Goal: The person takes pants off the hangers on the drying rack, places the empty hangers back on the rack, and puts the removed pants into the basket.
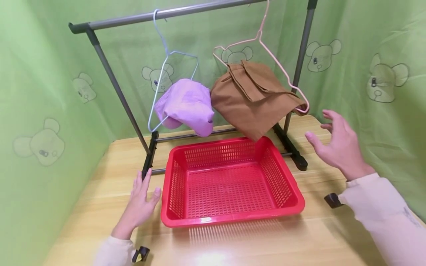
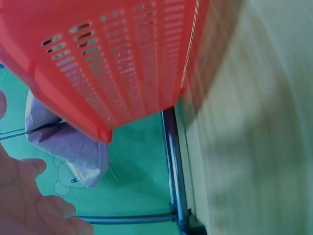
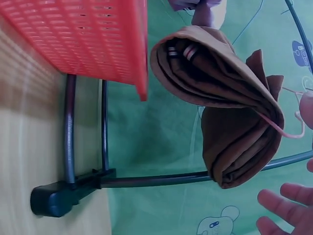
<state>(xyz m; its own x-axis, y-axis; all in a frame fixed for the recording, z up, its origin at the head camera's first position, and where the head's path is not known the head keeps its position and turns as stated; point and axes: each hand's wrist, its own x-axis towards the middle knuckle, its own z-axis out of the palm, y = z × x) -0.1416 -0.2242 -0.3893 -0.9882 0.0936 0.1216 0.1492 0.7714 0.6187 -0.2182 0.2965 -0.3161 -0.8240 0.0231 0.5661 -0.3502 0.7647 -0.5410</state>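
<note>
A red plastic basket with slotted walls stands on the table between both hands, nothing inside it. My left hand is beside the basket's left wall, fingers spread, holding nothing. Off to the right, my right hand hovers with fingers loosely bent and holds nothing; it is nearest the brown cloth garment. That garment is folded over the bar of a pink hanger. A purple cloth garment drapes over a light blue hanger. In the right wrist view the brown garment shows its folded layers.
Both hangers hang from the rail of a grey metal rack with black feet behind the basket. The wooden table lies below. Green curtains with bear-head drawings surround the table on the left, back and right.
</note>
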